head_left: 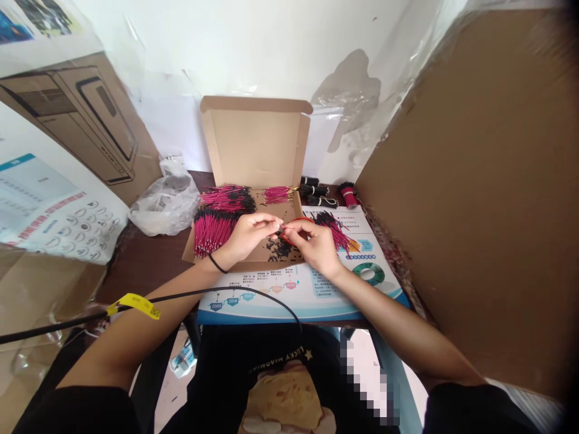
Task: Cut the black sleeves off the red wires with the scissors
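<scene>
My left hand (256,234) and my right hand (313,242) meet over the front of an open cardboard box (256,144). Thumb and fingers of my left hand pinch a thin red wire (279,224). The fingertips of my right hand are closed at the wire's other side, with a small dark piece between the hands. Under them lie loose small black pieces (281,250). Red wires with black ends (212,232) fill the box's left side, and a smaller bunch (278,194) lies at its back. More red and black wires (335,232) rest right of my right hand.
A clear plastic bag (165,202) sits left of the box. Black bundles (319,196) and a red bundle (348,196) lie behind the printed sheet (316,304). A large cardboard panel (479,181) stands at the right. A black cable (181,295) crosses in front of my left forearm.
</scene>
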A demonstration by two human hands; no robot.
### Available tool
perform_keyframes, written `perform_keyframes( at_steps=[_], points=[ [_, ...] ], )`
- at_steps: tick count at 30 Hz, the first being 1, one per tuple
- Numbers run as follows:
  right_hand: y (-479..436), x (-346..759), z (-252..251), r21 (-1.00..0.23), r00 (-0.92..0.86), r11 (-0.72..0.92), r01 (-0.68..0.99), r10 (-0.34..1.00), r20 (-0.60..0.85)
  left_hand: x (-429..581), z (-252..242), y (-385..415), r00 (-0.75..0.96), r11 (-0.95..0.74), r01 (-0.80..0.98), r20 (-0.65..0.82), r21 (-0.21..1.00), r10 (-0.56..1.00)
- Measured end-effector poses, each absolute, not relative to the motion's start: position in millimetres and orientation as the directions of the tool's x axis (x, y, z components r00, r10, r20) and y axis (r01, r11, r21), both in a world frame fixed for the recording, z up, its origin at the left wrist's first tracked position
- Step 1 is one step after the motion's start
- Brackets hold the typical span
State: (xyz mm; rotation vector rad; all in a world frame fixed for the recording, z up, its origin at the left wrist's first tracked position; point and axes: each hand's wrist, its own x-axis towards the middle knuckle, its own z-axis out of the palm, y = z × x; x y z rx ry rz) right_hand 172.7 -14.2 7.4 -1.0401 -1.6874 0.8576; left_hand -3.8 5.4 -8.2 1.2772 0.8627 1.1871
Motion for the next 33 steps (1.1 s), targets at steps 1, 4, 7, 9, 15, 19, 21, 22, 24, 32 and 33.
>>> perform_keyframes(
  at_steps=[1,4,7,9,15,19,21,22,24,32,33],
  points=[
    [-14,173,8,-0.879,-0.204,0.402,0.256,0.911,0.358,-4,-9,5,0.199,-0.109,-0.155,0.139,0.982,0.97],
    [-13,173,6,-0.867,-0.233,0.43,0.251,0.896,0.377,-5,-7,4,0.169,-0.154,-0.136,0.176,0.979,0.97],
    [-11,173,3,-0.864,-0.256,0.442,0.24,0.888,0.383,-4,-5,2,0.204,-0.202,-0.109,0.221,0.973,0.954],
    [-10,174,1,-0.873,-0.255,0.432,0.227,0.891,0.375,-4,-4,1,0.21,-0.237,-0.092,0.251,0.967,0.945],
    [-9,171,5,-0.921,-0.29,0.363,0.143,0.905,0.311,-3,-7,4,0.161,-0.283,-0.115,0.299,0.952,0.941],
    [-10,169,7,-0.941,-0.332,0.331,0.074,0.897,0.29,3,-4,3,0.034,-0.217,-0.32,0.24,0.922,0.97],
    [-11,169,8,-0.935,-0.322,0.342,0.099,0.9,0.295,6,1,0,0.015,-0.18,-0.395,0.202,0.901,0.979],
    [-12,169,9,-0.93,-0.313,0.348,0.121,0.902,0.297,6,4,-2,0.02,-0.159,-0.418,0.184,0.894,0.983],
    [-12,171,12,-0.918,-0.301,0.356,0.176,0.907,0.294,4,11,-3,0.04,-0.111,-0.459,0.146,0.881,0.989],
    [4,197,14,-0.554,-0.307,0.611,0.566,0.78,0.545,-28,44,18,-0.247,-0.269,-0.336,0.191,0.903,0.95],
    [5,199,14,-0.508,-0.349,0.624,0.594,0.769,0.536,-28,49,22,-0.215,-0.247,-0.243,0.197,0.938,0.957]
  ],
)
